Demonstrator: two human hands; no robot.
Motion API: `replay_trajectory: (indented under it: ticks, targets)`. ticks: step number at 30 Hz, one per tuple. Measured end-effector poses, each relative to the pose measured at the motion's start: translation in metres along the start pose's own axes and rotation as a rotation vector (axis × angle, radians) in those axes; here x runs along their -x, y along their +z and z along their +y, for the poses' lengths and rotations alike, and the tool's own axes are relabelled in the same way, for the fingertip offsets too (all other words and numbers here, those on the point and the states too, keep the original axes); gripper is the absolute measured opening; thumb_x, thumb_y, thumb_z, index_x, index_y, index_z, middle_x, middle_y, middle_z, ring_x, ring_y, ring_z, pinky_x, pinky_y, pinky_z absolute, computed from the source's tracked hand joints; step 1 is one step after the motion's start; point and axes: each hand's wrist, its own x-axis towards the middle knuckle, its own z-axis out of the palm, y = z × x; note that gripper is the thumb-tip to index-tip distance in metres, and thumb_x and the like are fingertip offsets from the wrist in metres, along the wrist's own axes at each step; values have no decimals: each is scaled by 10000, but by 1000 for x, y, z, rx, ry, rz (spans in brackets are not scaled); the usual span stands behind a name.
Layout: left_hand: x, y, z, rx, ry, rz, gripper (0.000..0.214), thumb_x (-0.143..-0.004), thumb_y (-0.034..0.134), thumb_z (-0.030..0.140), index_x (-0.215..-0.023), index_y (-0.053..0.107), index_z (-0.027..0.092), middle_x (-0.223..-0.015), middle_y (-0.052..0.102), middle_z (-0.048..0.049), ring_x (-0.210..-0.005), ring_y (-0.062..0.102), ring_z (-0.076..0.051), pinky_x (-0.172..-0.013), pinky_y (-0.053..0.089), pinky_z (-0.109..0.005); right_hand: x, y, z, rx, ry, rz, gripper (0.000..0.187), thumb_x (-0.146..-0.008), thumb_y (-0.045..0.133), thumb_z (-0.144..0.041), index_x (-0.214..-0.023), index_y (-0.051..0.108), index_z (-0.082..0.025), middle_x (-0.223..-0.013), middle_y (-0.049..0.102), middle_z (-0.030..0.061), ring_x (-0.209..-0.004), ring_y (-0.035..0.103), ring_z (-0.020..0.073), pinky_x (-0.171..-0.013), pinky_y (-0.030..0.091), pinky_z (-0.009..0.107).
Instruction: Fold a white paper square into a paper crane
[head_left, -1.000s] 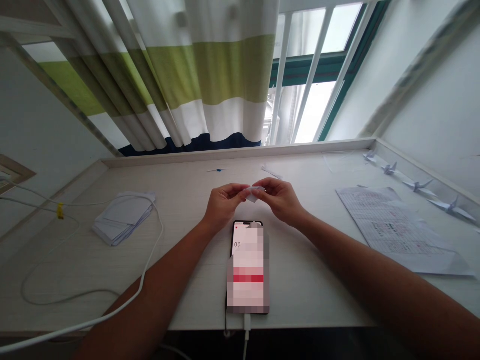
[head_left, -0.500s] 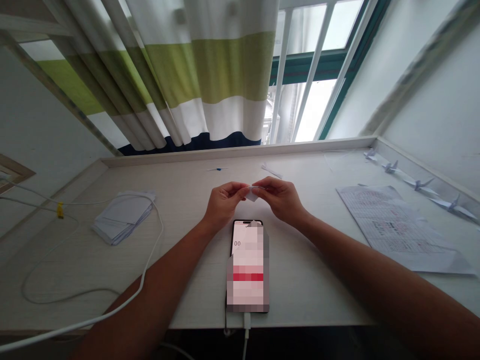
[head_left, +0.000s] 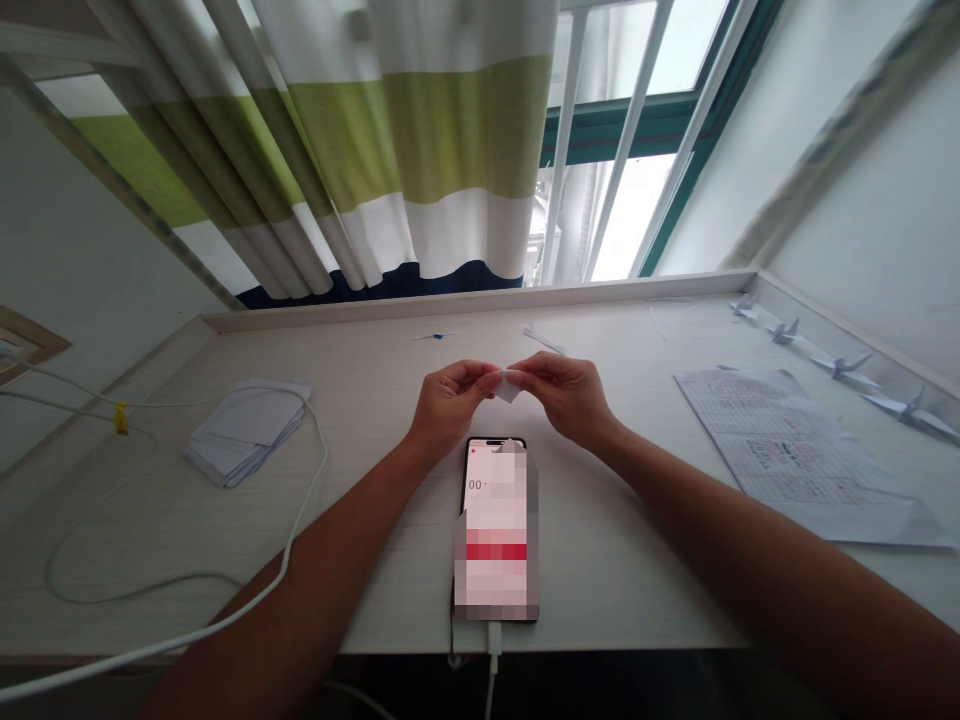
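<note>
Well, nearest me at 6 o'clock a phone (head_left: 495,530) lies on the desk (head_left: 375,400), screen lit, a lead plugged into its near end. Just beyond it my view shows both hands raised off the desktop. The left hand (head_left: 446,405) and the right hand (head_left: 570,395) are each closed in a fingertip pinch on the small folded paper (head_left: 508,385), which hangs between them, just past the phone's far end.

I judge the paper to be almost weightless, thin and easily creased or torn. It wants light fingertip holds at its folded edges, one on each side, as it is held now.

At 9 o'clock a stack of paper squares (head_left: 244,435) sits inside a loop of white cable (head_left: 292,540). At 3 o'clock lies a printed sheet (head_left: 795,455), and at 2 o'clock paper cranes (head_left: 844,367) line the desk's far edge. At 12 o'clock hangs the striped curtain (head_left: 420,150).

Against a second ago little differs: the same two pinches, fingertips perhaps a touch closer, and the whole view has slid slightly
</note>
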Motion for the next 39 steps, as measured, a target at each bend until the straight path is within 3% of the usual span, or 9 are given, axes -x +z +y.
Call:
replay_trajectory:
  ticks: [14,25,33,39]
  targets:
    - [0,-2,-1,-24,17,-10,266,-771,882,406,-898,830,178,-840,793,-55,-714,664,-137,-724,554,-291,-1,0,1,0,-20,-76,303,-824,847,-512,-877,784,-221,-892,731,62,-841,705,224,-766,595,397]
    - [-1,-8,1,-72,35,-67,256,-801,863,416,-911,834,186,-841,796,-59,-764,696,-161,-765,570,-310,-1,-1,-7,-99,3,-118,325,-801,854,-544,-792,748,-237,-798,718,27,-773,682,210,-754,590,426]
    - [0,-6,-1,-17,-53,-107,348,-734,914,385,-984,807,167,-916,810,-74,-822,740,-180,-823,599,-336,-3,-4,-4,-76,2,-91,294,-794,868,-502,-789,765,-227,-805,720,32,-766,676,200,-751,587,403]
    - [-1,-6,-2,-34,-52,-82,316,-751,895,418,-895,796,155,-837,795,-69,-768,720,-168,-727,591,-305,-3,-3,1,-73,12,-101,265,-800,869,-466,-844,802,-213,-877,730,55,-815,687,199,-738,583,361]
